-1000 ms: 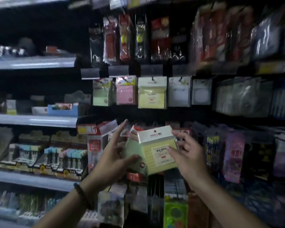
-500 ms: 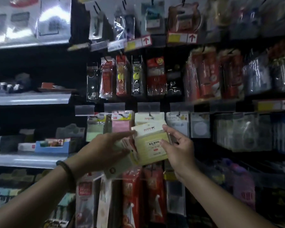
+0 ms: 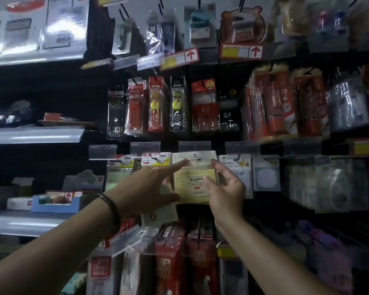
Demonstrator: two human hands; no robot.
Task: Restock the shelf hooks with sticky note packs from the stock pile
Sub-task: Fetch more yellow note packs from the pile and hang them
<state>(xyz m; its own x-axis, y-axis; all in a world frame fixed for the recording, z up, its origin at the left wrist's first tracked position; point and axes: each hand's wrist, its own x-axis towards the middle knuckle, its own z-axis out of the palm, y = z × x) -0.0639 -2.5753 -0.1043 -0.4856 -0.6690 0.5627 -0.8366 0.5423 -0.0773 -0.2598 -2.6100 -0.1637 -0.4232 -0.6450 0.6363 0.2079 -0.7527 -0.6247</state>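
A yellow sticky note pack (image 3: 192,184) with a white header hangs level with the middle hook (image 3: 193,155) in the row of note packs. My right hand (image 3: 228,188) pinches its right edge between thumb and fingers. My left hand (image 3: 145,188) lays its index finger on the header and its thumb under the pack's lower left corner. Against its palm it holds spare sticky note packs (image 3: 160,213), mostly hidden. Whether the hook passes through the header hole is hidden.
Other note packs hang on both sides: a greenish one (image 3: 117,167) on the left, a white one (image 3: 241,165) on the right. Pen refill packs (image 3: 177,105) hang above, red packs (image 3: 168,262) below. A clear price-tag holder (image 3: 194,146) juts out over the hook. Grey shelves hold a blue box (image 3: 53,204) at the left.
Both hands have carried the yellow pack up from chest height to the hook row. It now hangs flat against the packs on the middle hook, and my view has tilted upward.
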